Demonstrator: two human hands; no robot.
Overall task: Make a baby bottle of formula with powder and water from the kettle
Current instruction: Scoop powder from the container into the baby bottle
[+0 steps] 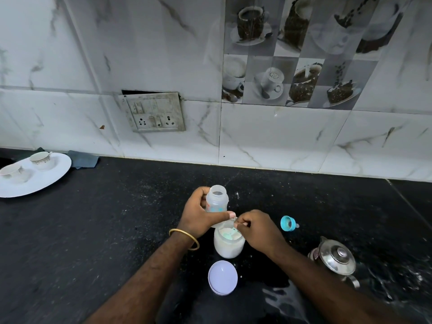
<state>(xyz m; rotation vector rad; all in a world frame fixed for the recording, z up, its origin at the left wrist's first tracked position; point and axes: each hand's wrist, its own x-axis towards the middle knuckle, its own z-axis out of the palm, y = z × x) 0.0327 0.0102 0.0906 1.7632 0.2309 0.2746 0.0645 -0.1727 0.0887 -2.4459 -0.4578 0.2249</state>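
My left hand (199, 212) grips a clear baby bottle (217, 198), open at the top, held tilted just behind the powder jar. The jar (228, 245) stands open on the black counter and holds white powder. My right hand (257, 230) pinches the handle of a pale blue-green scoop (230, 234) whose bowl lies in the powder. The bottle's blue teat ring (288, 223) lies on the counter to the right. A steel kettle (335, 258) with its lid on stands at the lower right.
The jar's pale lilac lid (222, 277) lies upside down in front of the jar. A white plate (46, 176) with two cups sits at the far left, a grey cloth (83, 159) behind it. Spilled powder and water mark the counter (117, 218) near the kettle.
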